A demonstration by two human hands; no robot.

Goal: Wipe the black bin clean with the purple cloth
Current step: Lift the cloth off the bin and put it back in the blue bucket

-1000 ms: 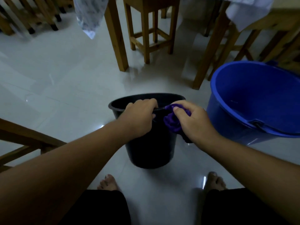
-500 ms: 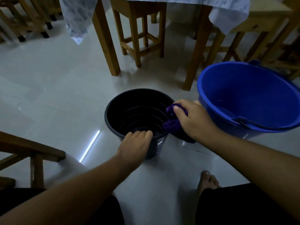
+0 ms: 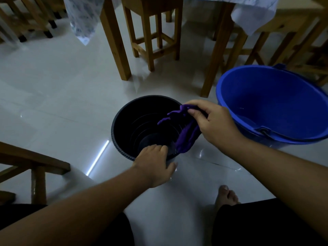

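Black bin (image 3: 122, 121) upright on the floor, beside a blue bucket (image 3: 266, 103). Left hand (image 3: 154, 166) clamped on near rim; right hand (image 3: 213, 125) pinching purple cloth (image 3: 186, 135), draped over right rim. Probably light, stiff, slippery plastic: best steadied by rim. Cloth limp, easily bunched.

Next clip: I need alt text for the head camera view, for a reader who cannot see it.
Seen from above, a person's left hand grips the near rim of a black bin on a pale tiled floor while the right hand holds a purple cloth draped over its right rim. A blue bucket stands to the right, wooden stools behind.
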